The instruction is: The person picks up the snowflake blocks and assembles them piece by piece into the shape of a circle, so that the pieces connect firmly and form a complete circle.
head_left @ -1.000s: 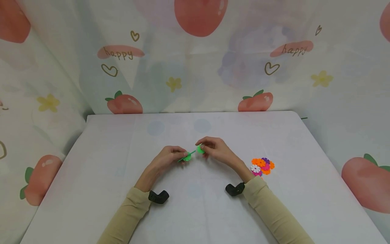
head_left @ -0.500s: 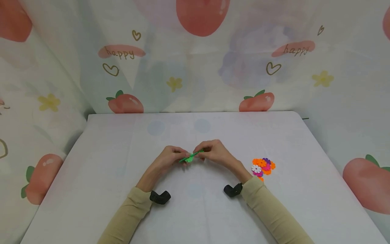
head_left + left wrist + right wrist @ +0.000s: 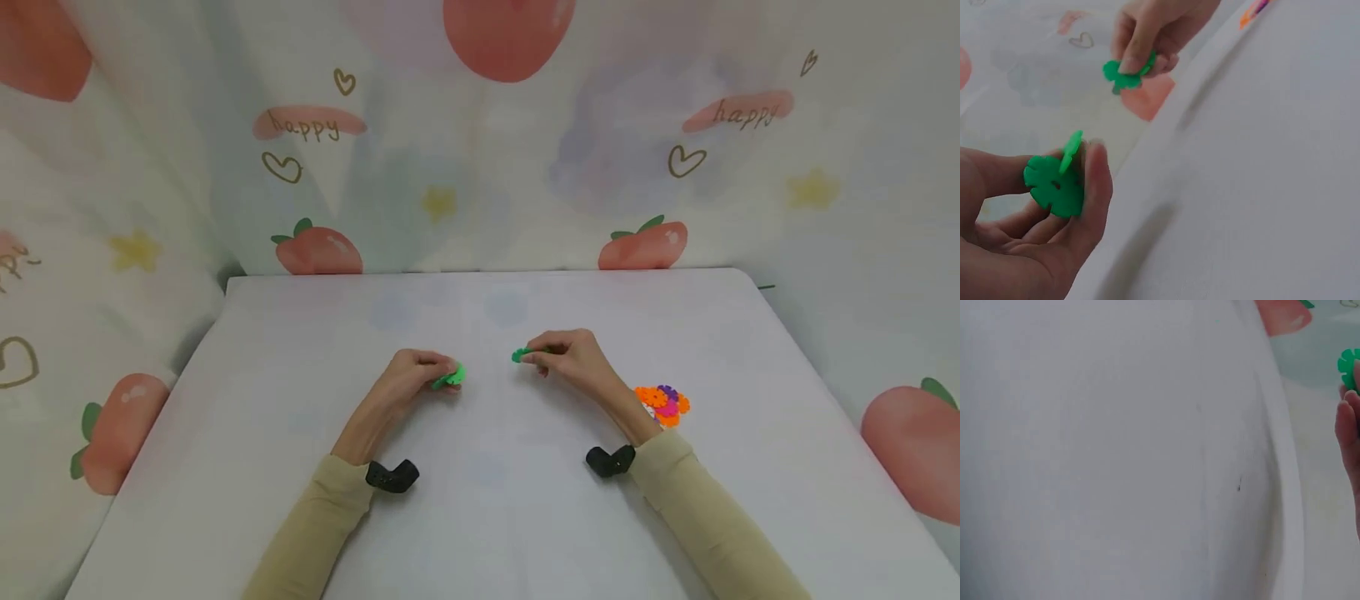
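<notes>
In the head view my left hand (image 3: 411, 377) is raised over the table at centre left. It pinches two green snowflake discs (image 3: 454, 377), notched round their rims. The left wrist view shows one bright green disc (image 3: 1071, 151) set crosswise into a darker green disc (image 3: 1054, 187), between thumb and fingers. To the right, my right hand (image 3: 573, 358) pinches a green notched disc (image 3: 519, 356), partly covered by its fingers. A second green edge (image 3: 1149, 62) shows beside its thumb in the left wrist view; whether the two are joined I cannot tell. A gap separates the hands.
Near my right forearm lies a pile of orange, pink, purple and white snowflake discs (image 3: 663, 404), partly hidden by the wrist. The white-covered table (image 3: 480, 517) reaches back to a printed curtain (image 3: 495, 167). A black wrist camera (image 3: 393, 477) sits on each cuff.
Half a second ago the hands met with their green discs together. Now they are apart: the right hand has moved right and away, the left slightly left. Both still hold green discs.
</notes>
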The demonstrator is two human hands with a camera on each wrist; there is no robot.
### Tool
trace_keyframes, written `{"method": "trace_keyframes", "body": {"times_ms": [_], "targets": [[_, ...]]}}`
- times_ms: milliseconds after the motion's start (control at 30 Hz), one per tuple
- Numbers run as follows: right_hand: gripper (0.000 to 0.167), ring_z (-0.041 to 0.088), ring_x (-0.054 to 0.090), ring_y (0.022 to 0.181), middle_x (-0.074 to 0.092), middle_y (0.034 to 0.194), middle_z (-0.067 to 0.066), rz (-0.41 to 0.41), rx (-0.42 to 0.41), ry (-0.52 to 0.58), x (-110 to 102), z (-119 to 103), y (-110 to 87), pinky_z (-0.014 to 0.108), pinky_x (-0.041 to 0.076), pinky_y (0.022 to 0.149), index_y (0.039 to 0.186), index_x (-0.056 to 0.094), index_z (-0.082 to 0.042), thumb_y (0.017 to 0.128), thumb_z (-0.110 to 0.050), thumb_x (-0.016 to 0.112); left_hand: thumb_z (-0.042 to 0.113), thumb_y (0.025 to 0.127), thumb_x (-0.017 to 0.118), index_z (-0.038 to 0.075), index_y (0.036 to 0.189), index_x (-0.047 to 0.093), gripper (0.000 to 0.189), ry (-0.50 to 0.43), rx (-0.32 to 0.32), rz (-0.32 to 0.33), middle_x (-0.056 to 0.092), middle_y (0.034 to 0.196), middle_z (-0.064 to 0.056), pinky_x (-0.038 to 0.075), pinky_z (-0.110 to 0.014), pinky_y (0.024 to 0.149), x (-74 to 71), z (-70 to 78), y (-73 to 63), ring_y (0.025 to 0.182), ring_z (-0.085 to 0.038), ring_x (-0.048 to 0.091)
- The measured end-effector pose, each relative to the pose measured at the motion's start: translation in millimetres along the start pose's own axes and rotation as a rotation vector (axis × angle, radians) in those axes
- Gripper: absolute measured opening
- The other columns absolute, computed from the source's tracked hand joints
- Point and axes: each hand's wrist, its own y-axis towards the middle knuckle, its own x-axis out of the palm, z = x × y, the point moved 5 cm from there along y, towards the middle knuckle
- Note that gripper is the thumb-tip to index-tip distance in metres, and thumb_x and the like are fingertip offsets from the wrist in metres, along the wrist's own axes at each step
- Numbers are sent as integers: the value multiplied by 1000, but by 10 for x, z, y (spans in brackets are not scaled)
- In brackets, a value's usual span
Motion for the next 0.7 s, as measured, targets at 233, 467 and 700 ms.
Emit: {"method": "trace_keyframes", "body": {"times_ms": [233,467,700], "targets": [[8,26,64,64,73,80,15,-129,-74,-3,238,-88,40,25,53,61,94,81,-13,89,-19,83,10,98,68,-11,115,66,28,-49,-14,-40,71,98,-14,63,-36,84,220,11,45,78,-19,77],[4,24,62,62,75,81,12,-152,-139,-50,303,-190,49,21,50,59,90,82,-10,87,-12,83,8,98,67,-14,116,67,29,-117,-20,6,71,98,-16,64,-33,81,304,-1,40,74,-16,75],[4,42,64,64,74,82,24,-146,-161,-65,293,-497,-60,17,46,58,90,79,3,87,1,79,9,99,66,-14,117,68,29,-127,-11,24,70,101,-16,63,-30,76,343,-8,37,73,-14,73]]}}
